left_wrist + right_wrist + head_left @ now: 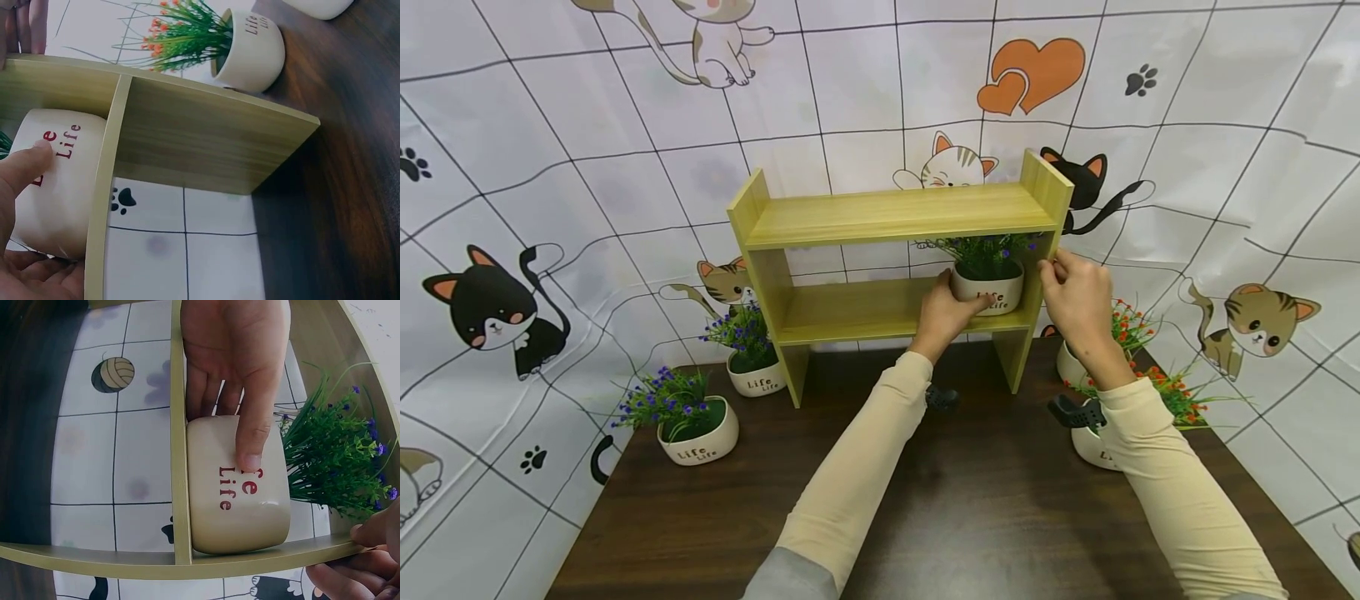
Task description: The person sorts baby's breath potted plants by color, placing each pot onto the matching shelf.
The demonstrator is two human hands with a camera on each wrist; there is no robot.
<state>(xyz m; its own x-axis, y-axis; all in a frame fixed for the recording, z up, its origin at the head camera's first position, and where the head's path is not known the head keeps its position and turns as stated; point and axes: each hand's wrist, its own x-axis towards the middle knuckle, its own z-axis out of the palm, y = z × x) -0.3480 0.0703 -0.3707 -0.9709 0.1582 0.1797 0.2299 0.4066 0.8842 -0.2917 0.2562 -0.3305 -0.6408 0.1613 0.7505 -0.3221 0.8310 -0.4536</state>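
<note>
Left hand (945, 310): holding a cream-white, rounded, ceramic-looking pot (1009, 287) marked "Life" in red. Thumb lies across the front face, over part of the lettering; the other fingers go round the pot's left end, partly hidden behind it. Green grass-like foliage with small purple-blue flowers (344, 447) fills the pot.

Pot location: upright on the lower board (850, 308) of a pale yellow-green, wood-grained two-tier shelf (895, 214), at its right end, below the upper board. It sits just beside the right side panel (1018, 358); contact with that panel cannot be told.

Right hand (1081, 300): fingers curled in a narrow pinch on the front edge of the right side panel, thumb toward the inner side, fingers on the outer side.

Surroundings: shelf stands on a dark brown wood-grained table (962, 500), in front of a white sheet with black grid lines and cartoon cats (850, 100). To its left, two matching pots with purple flowers, one close by the left panel (756, 379), one nearer the person (700, 437). To its right, two matching pots with orange-red flowers, rear one (1069, 364) and front one (1092, 446), both partly covered by the right hand or forearm
</note>
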